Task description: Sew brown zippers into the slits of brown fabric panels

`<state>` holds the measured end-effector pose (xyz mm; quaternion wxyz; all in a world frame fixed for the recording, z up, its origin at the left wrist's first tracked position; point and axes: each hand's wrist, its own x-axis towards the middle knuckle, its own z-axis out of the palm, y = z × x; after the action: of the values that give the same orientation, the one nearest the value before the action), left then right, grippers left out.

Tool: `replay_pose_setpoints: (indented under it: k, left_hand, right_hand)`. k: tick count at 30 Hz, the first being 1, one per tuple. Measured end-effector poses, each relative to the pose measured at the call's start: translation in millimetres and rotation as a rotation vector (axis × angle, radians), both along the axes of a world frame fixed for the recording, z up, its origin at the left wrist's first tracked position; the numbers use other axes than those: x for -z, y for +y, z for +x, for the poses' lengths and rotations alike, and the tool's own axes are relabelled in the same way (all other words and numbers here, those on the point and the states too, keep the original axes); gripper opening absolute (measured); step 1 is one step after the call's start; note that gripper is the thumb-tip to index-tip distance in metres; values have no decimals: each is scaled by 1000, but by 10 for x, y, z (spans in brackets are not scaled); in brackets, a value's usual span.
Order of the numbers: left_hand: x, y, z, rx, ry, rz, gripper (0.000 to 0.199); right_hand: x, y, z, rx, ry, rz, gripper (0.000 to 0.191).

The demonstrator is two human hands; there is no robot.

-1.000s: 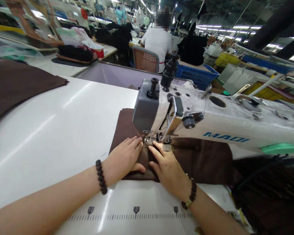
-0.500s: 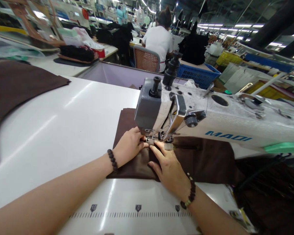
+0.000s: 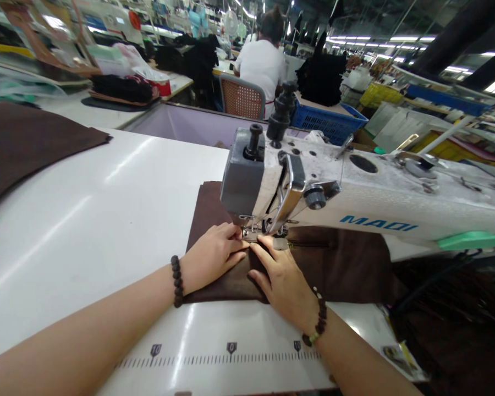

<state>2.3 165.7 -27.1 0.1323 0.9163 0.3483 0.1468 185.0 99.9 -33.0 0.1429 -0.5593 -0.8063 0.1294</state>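
A dark brown piece of leather-like material (image 3: 346, 269) lies flat under the head of a white sewing machine (image 3: 379, 198). My left hand (image 3: 212, 254) rests on it left of the presser foot (image 3: 251, 234), its fingers stretched out and its fingertips beside the foot. On the near side of the foot, my right hand (image 3: 282, 280) lies with fingers spread, pressing the piece down. A short zipper (image 3: 309, 244) shows in the material right of my right fingers. Under the machine head the needle point is too small to make out.
A larger brown piece (image 3: 33, 137) covers the table's left end. Along the front edge runs a printed ruler scale (image 3: 231, 360). Beyond the purple-walled trough (image 3: 185, 124), a person in a white shirt (image 3: 259, 66) sits near a blue crate (image 3: 328, 122). Dark material hangs at lower right.
My left hand has shifted slightly left, and its fingers lie a little differently beside the presser foot. My right hand stays nearly in place on the material. The whole view has moved slightly.
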Motion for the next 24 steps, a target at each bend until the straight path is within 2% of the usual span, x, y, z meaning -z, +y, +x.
replay_pose_setpoints:
  k: [4, 7, 12, 16, 22, 24]
  left_hand:
    - [-77, -69, -49, 49, 112, 27, 34]
    - [-118, -105, -29, 23, 176, 20, 53]
    - [-131, -134, 33, 9, 223, -10, 67]
    - [-97, -126, 39, 24, 186, -5, 71]
    - [-53, -100, 26, 40, 180, -5, 69]
    - [-65, -97, 29, 38, 201, -10, 69]
  right_hand:
    - [-8, 9, 46, -23, 21, 7, 44]
    - [-18, 18, 73, -37, 41, 9, 43]
    - [-49, 29, 47, -14, 35, -5, 43]
    - [-66, 27, 42, -3, 6, -5, 43]
    - [15, 85, 43, -38, 22, 23, 41]
    - [-45, 83, 73, -74, 49, 32, 41]
